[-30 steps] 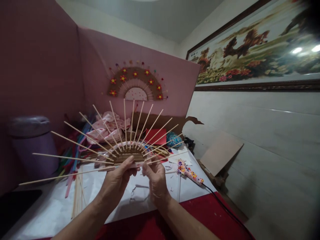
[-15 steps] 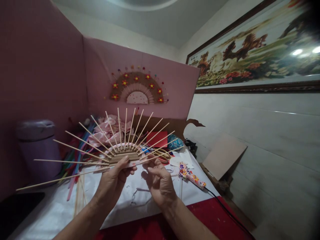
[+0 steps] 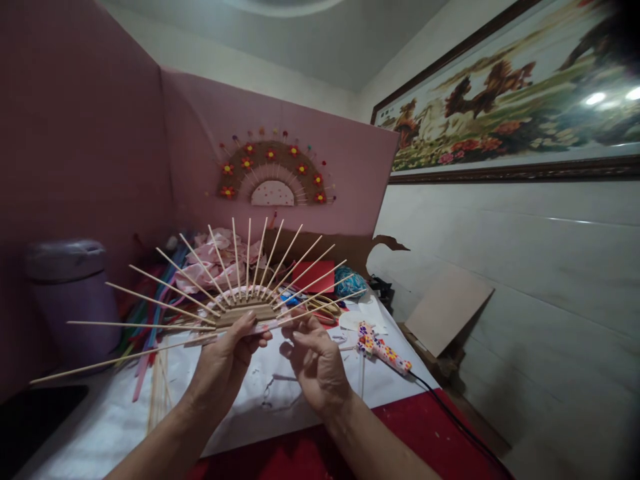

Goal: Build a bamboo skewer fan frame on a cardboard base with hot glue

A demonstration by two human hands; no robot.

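Observation:
A half-round cardboard fan frame (image 3: pixel 246 315) with thin wooden sticks (image 3: pixel 193 257) fanning out from its curved edge is held up over the table. Pale patterned fabric lines its rim. My left hand (image 3: pixel 224 360) is closed on its lower edge, thumb on the cardboard and fingers beneath. At the right corner, my right hand (image 3: pixel 320 357) pinches the fabric-covered edge beside the lowest right stick; its fingertips are partly hidden. To the right of this hand lies a flower-patterned glue gun (image 3: pixel 383 350) with a black cord.
Pink crumpled fabric (image 3: pixel 223 257), colourful strips (image 3: pixel 155 320), a red card (image 3: pixel 313 275) and blue yarn (image 3: pixel 350 283) lie behind the frame. A finished fan decoration (image 3: pixel 273 160) is pinned to the pink board (image 3: pixel 345 153). At left stands a purple bin (image 3: pixel 75 307).
Both hands keep their hold on the fan frame. The view shifts very slightly; otherwise little differs.

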